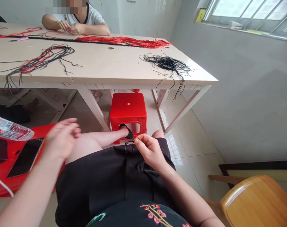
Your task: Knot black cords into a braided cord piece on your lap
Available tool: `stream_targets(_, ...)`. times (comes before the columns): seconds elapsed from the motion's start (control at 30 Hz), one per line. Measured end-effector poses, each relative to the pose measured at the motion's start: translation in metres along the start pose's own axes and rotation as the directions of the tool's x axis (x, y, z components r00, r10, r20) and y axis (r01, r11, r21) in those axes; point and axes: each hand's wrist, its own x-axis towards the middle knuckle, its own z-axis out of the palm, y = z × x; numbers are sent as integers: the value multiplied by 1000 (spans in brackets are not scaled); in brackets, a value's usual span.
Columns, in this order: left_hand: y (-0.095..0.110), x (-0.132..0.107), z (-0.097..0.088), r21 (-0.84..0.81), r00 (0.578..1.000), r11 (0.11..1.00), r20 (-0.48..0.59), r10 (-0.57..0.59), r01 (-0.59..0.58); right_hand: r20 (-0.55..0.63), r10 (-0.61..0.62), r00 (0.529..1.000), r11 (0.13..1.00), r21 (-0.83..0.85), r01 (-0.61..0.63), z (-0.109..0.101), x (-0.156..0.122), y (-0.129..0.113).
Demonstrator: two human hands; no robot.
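My right hand rests on my lap over a black skirt and pinches a thin black cord at the skirt's front edge. My left hand hovers above my bare thigh, blurred, fingers loosely curled, holding nothing I can make out. On the left, a red stool carries a dark phone and a plastic water bottle.
A long pale table ahead holds red and black cord bundles, a red tassel pile and a black tangle. Another person sits at its far side handling red cord. A red stool stands under it. A wooden chair is at lower right.
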Motion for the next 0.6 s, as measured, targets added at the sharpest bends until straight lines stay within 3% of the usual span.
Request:
stream_targets(0.07,3,-22,21,-38,987,999,161,24,-18,-8,-14,1000,1000,-13,14,-1,1,-3)
stream_targets(0.1,6,-33,34,-44,960,998,273,58,-48,-17,-19,1000,999,-26,19,-2,1,-5)
stream_targets(0.17,12,-52,58,-40,867,989,477,144,-143,-39,-29,999,998,-55,27,-4,1,-9)
stream_targets(0.23,18,-64,74,-46,785,967,575,232,-252,-54,-33,998,998,-64,30,-5,1,-11)
stream_targets(0.3,22,-68,81,-42,741,935,598,305,-352,-46,-26,999,999,-40,24,-4,1,-11)
stream_targets(0.43,22,-65,81,11,761,894,530,375,-448,-21,-23,1000,999,22,23,-3,0,-9)
stream_targets(0.6,20,-67,83,49,811,915,485,328,-400,-27,-44,999,999,14,44,-4,-1,-7)
